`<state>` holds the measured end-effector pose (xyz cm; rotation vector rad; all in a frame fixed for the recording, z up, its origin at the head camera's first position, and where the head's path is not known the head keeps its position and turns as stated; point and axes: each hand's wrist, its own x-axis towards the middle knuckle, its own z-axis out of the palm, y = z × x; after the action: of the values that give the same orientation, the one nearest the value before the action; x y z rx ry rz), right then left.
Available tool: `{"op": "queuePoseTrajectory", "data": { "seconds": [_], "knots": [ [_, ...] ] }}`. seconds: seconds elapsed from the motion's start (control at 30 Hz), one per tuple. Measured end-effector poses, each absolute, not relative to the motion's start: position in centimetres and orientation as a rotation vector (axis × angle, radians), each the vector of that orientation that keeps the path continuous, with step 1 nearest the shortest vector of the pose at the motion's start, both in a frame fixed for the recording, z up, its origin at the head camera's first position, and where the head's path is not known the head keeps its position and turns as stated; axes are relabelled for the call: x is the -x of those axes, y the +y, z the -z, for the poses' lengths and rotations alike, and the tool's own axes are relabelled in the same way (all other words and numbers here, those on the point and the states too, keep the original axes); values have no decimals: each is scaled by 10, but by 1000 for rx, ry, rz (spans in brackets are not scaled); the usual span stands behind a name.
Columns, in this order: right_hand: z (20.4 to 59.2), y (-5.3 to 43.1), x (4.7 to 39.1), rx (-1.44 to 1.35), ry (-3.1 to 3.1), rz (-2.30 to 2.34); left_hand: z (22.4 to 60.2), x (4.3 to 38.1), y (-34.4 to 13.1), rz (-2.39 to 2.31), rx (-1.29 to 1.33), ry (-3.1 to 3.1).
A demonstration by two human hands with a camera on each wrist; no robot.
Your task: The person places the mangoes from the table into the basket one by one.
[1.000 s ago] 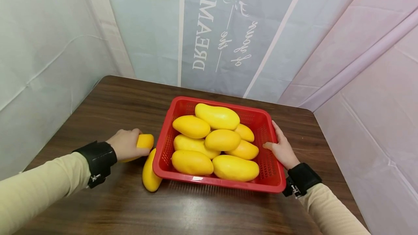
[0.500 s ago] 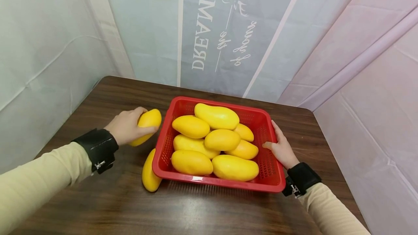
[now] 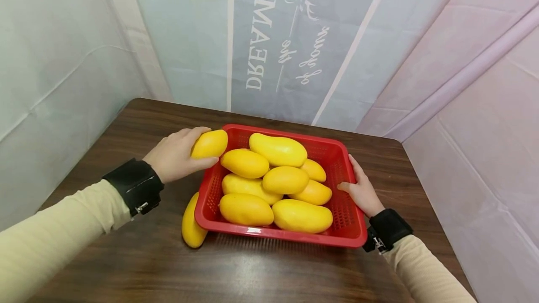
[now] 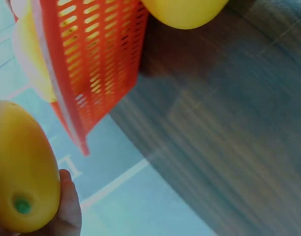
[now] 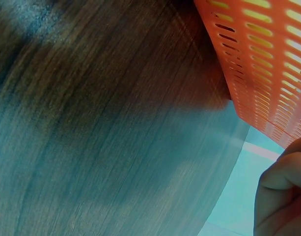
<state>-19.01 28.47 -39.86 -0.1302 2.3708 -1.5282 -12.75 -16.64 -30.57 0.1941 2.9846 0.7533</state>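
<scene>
My left hand [image 3: 178, 154] holds a yellow mango [image 3: 210, 144] between thumb and fingers, above the back left corner of the red plastic basket [image 3: 286, 234]. In the left wrist view this mango [image 4: 22, 162] shows a green stem spot, with a fingertip curled against its side. My right hand [image 3: 363, 191] grips the basket's right rim, thumb inside and fingers along the outer wall. Several mangoes [image 3: 286, 180] lie piled in the basket. Another mango [image 3: 193, 226] rests on the table beside the basket's left wall, partly under the rim.
The basket stands on a dark wood-grain table [image 3: 139, 265]. Behind the table hangs a printed fabric backdrop [image 3: 269, 36], and pale sheets [image 3: 484, 120] enclose the sides. Black straps [image 3: 134, 186] circle both wrists.
My left hand has lifted the mango off the table at the left and carried it up and rightward to the basket's rim. My right hand and the basket have stayed in place.
</scene>
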Motion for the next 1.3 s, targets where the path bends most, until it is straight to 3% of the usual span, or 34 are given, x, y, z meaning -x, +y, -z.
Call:
{"op": "queuePoseTrajectory", "data": {
  "seconds": [0.6,1.3],
  "knots": [
    [403,282,190,119,2354,1554,311,119,-135,-661,-539,3047],
    [399,284,190,112,2355,1560,335,112,-110,-731,-568,2920]
  ]
}}
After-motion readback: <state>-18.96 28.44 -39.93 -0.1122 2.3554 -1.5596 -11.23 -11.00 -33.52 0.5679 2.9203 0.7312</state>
